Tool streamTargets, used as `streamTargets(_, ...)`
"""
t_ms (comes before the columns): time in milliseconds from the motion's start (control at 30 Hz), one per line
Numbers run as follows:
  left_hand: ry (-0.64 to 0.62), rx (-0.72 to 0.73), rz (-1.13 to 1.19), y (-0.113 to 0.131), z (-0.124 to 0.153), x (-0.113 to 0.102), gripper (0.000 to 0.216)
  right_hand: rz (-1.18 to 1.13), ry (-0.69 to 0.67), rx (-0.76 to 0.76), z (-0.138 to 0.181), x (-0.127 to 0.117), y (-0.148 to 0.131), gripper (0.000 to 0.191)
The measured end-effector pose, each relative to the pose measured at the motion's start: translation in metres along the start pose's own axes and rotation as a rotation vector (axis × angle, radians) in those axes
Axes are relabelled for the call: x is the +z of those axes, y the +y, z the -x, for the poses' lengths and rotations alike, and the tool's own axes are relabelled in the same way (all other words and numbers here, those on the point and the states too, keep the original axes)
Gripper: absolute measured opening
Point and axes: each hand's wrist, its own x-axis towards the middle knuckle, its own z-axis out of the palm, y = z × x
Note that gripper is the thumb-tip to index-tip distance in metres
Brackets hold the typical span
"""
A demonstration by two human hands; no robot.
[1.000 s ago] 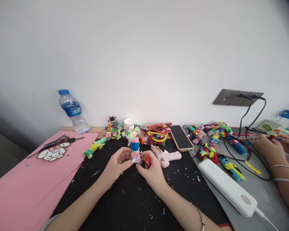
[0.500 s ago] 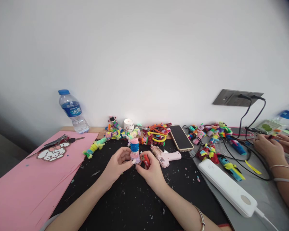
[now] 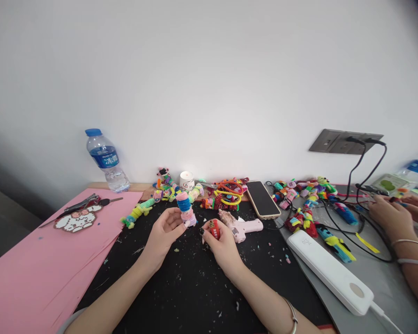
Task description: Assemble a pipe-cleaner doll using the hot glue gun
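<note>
Left hand (image 3: 163,235): fingers pinching a pink-and-blue fuzzy cylinder (image 3: 184,204); right hand (image 3: 224,247): fingers gripping a small red white-lettered object (image 3: 214,230).

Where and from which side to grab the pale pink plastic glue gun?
Probably the handle, from above and the right. The pale pink plastic glue gun lies on its side with that slim, straight handle pointing right, exposed; the person's right hand appears close to the opposite end.
</note>
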Motion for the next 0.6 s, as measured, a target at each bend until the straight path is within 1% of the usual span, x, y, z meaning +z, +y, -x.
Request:
streamTargets(33, 0.001, 0.001, 0.005, 0.0, 0.0, 0.0, 0.033, 0.005, 0.011, 0.016, -0.001, -0.001, 0.002, 0.005)
streamTargets(100, -0.013, -0.001, 0.007, -0.001, 0.001, 0.0, 0.032, -0.008, 0.02, 0.061, -0.002, -0.001, 0.006, 0.011)
streamTargets(300, -0.052, -0.021, -0.005, -0.003, 0.001, -0.001, 0.033, -0.161, -0.02, 0.138, -0.001, -0.001, 0.013, 0.028)
streamTargets(433, -0.063, 0.006, -0.011, -0.005, 0.001, 0.0, 0.032, -0.341, -0.062, 0.213, -0.003, -0.001, 0.012, 0.043)
streamTargets(533, -0.083, 0.031, -0.021, -0.005, 0.002, 0.002, 0.032, -0.377, -0.087, 0.252, -0.006, -0.001, 0.009, 0.053)
streamTargets(600, -0.098, 0.044, -0.024, -0.004, 0.004, 0.005, 0.031, -0.38, -0.092, 0.271, -0.008, 0.0, 0.007, 0.054)
